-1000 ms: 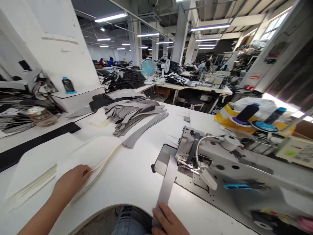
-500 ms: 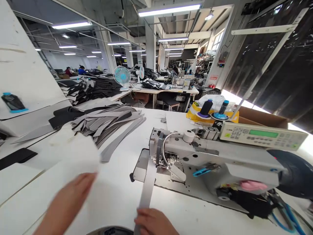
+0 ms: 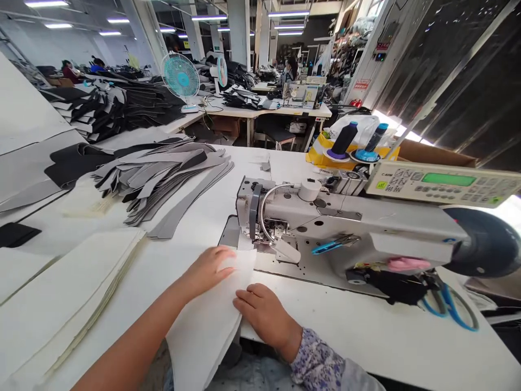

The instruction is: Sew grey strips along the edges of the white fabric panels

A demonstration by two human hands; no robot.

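Observation:
A white fabric piece (image 3: pixel 211 320) lies on the white table in front of the sewing machine (image 3: pixel 345 222), its far end near the needle area (image 3: pixel 268 233). My left hand (image 3: pixel 207 269) rests flat on its upper part with fingers stretched out. My right hand (image 3: pixel 262 315) presses flat on its right edge, fingers together and extended. The grey strip seen before is hidden under the white piece.
A stack of white pieces (image 3: pixel 61 304) lies at the left. A pile of grey strips (image 3: pixel 163 174) sits further back. Blue scissors (image 3: pixel 451 307) lie at the right, thread cones (image 3: pixel 345 140) behind the machine, a control panel (image 3: pixel 443 182) on top. Other people work far off.
My left hand carried a white piece from the left stack and laid it over the grey strip by the machine. My right hand moved from the strip's end onto the white piece.

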